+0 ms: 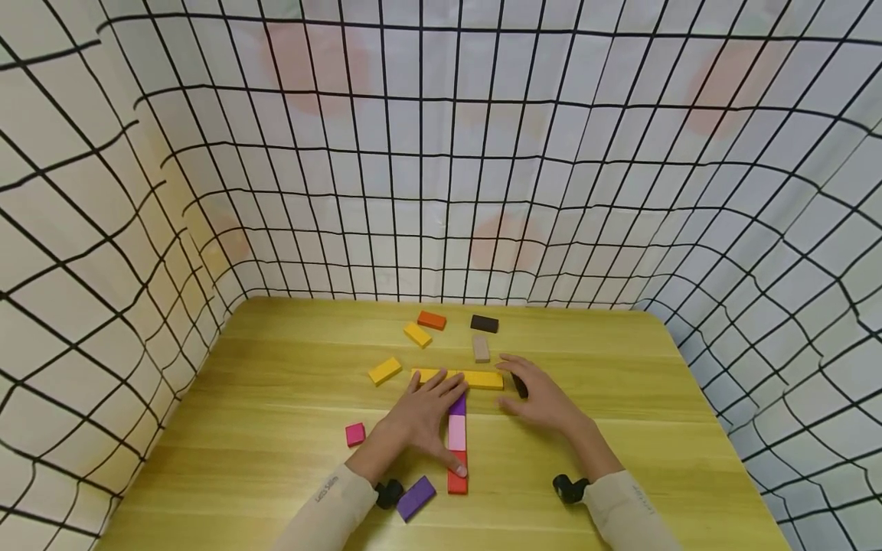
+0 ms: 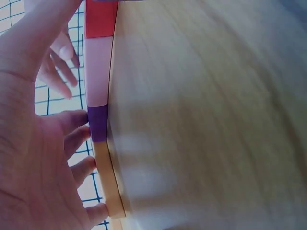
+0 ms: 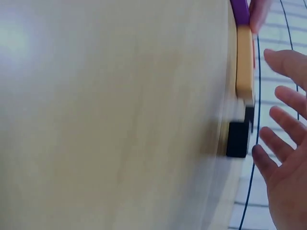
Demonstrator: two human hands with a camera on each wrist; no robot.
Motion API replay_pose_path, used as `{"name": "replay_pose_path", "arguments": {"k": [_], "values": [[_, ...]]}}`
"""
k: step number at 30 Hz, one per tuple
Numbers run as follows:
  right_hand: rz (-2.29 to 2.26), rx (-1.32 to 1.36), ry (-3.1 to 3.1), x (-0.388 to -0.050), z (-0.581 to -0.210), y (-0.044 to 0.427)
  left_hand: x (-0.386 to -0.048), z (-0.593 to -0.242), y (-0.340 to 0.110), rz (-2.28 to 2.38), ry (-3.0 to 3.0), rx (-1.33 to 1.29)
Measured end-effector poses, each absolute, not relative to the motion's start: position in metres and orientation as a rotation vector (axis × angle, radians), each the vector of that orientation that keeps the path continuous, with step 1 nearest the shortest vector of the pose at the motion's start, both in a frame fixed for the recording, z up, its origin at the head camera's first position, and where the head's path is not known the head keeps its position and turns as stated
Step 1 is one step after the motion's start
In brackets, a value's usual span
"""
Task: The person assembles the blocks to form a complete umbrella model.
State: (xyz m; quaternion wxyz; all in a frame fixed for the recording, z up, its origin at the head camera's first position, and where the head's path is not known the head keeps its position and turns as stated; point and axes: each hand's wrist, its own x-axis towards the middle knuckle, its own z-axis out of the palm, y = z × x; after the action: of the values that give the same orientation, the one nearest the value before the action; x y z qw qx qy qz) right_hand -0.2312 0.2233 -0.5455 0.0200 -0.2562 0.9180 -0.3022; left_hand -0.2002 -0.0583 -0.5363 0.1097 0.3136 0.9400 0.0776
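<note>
Blocks (image 1: 457, 433) touch the left hand (image 1: 425, 415), its fingers spread.

Looks bright, evenly lit over wood-grain tabletop (image 1: 510, 474); lens-bowed around it. Dimmer, softer in wrist views, showing diffuse shadows on tabletop, plus white glare there in right wrist.

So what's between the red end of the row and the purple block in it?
A pink block lies between the red end and that purple block. Both the head and left wrist views show it.
</note>
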Motion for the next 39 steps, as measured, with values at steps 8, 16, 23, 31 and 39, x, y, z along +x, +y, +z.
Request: {"name": "replay_pose_path", "arguments": {"k": [8, 16, 23, 31, 39], "values": [[-0.866, -0.765, 2.853, -0.237, -0.549, 0.241, -0.201, -0.541, -0.058, 0.242, 2.778, 0.918], [-0.867, -0.730, 2.869, -0.235, -0.552, 0.245, -0.200, -0.540, -0.057, 0.245, 2.786, 0.913], [-0.909, -0.734, 2.889, -0.237, -0.554, 0.250, -0.200, -0.538, -0.058, 0.244, 2.783, 0.907], [-0.977, -0.650, 2.885, -0.244, -0.553, 0.247, -0.201, -0.538, -0.059, 0.243, 2.779, 0.895], [-1.020, -0.634, 2.895, -0.249, -0.552, 0.238, -0.201, -0.537, -0.057, 0.237, 2.777, 0.889]]}}
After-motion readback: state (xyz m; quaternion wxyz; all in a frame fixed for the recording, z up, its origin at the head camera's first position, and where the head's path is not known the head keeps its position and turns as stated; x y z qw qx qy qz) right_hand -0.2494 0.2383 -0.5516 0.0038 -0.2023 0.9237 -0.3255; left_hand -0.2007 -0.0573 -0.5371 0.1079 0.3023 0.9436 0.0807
